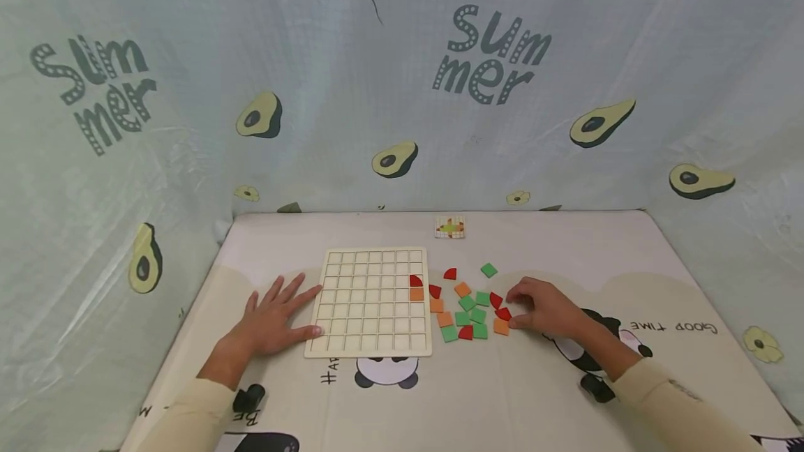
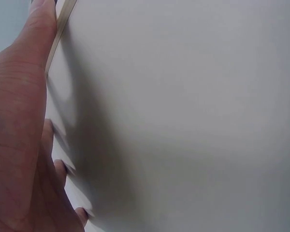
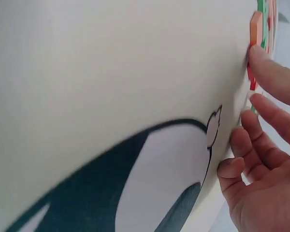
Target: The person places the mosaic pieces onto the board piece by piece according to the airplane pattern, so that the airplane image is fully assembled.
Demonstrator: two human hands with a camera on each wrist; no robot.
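Left hand point(image 1: 274, 323) spread, thumb and index at the left edge of the gridded board point(image 1: 370, 352) on the counter point(image 1: 467, 396). Right hand point(image 1: 545, 307) hovers bent-fingered about a loose red quarter point(image 1: 503, 314), thumb by an orange square point(image 1: 501, 327); I can't tell whether it grips either. Picking a piece, I judge; next calls for a clean pinch, then carrying it left to a cell.

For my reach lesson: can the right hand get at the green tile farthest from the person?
Probably yes: the right hand is nearby, with no piece lying between it and that green tile.
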